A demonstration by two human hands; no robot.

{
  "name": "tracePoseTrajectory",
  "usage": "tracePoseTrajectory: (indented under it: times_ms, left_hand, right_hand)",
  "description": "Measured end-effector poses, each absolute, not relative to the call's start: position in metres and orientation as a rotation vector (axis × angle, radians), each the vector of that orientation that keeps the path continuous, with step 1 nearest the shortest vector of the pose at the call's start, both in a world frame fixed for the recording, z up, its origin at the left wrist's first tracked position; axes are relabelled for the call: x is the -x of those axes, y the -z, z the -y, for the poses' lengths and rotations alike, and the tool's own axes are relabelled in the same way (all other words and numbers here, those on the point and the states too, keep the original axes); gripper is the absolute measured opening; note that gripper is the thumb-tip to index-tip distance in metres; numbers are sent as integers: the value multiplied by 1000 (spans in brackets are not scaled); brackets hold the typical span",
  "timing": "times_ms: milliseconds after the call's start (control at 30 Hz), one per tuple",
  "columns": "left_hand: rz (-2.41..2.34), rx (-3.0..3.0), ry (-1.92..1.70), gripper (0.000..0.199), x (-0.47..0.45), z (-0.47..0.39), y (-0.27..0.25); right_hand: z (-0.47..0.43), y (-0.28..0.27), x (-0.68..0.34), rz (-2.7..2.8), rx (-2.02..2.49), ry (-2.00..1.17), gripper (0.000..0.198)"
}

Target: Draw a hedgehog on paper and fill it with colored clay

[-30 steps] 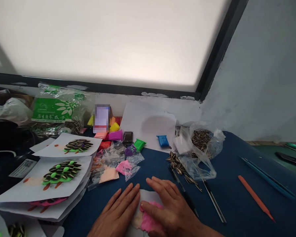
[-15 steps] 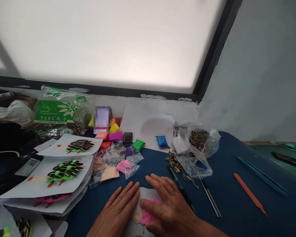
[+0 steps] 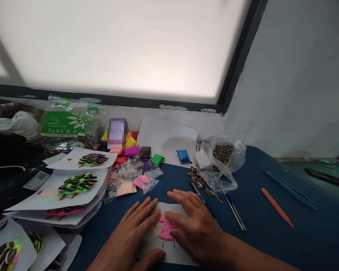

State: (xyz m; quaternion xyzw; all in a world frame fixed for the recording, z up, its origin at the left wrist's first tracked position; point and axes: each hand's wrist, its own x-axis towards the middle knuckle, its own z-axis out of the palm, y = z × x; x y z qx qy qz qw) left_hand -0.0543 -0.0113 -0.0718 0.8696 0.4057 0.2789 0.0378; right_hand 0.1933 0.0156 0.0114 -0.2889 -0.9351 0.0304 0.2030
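A sheet of white paper [image 3: 155, 246] lies on the blue table in front of me, with short pen lines drawn on it. On it is a flattened patch of pink clay [image 3: 167, 229], and a thin beige clay patch [image 3: 157, 229] adjoins its left edge. My left hand [image 3: 138, 229] rests flat over the paper's left side, fingers stretched out. With fingers spread, my right hand [image 3: 194, 226] lies over the paper's right side; its index fingertip touches the top of the pink clay, and the hand covers the clay's right part.
Finished sunflower-seed hedgehog pictures [image 3: 77, 186] are stacked at left. Opened clay packets [image 3: 125, 188] lie beyond my hands. Loose seeds [image 3: 200, 178] and a plastic bag of seeds [image 3: 223, 158] sit farther right, near a pen [image 3: 234, 210], an orange clay tool [image 3: 277, 207] and blue tweezers [image 3: 289, 190].
My right index finger has shifted up the pink clay toward its top edge. More of the clay and the pen lines below shows now. My left thumb has come into view; the camera view has shifted slightly.
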Motion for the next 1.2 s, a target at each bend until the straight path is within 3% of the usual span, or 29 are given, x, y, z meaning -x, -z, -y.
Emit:
tracePoseTrajectory:
  times_ms: [233,633,1200]
  left_hand:
    - [-1265,-2602,-791,58,50,18,48]
    - [-1351,-2492,-600,55,40,21,20]
    - [-1357,-2474,-691,52,40,20,26]
  right_hand:
    - [-15,-8,-191,2656,825,-57,34]
    - [-15,-6,-192,2610,797,-42,29]
    - [-15,-8,-195,2678,562,-15,23]
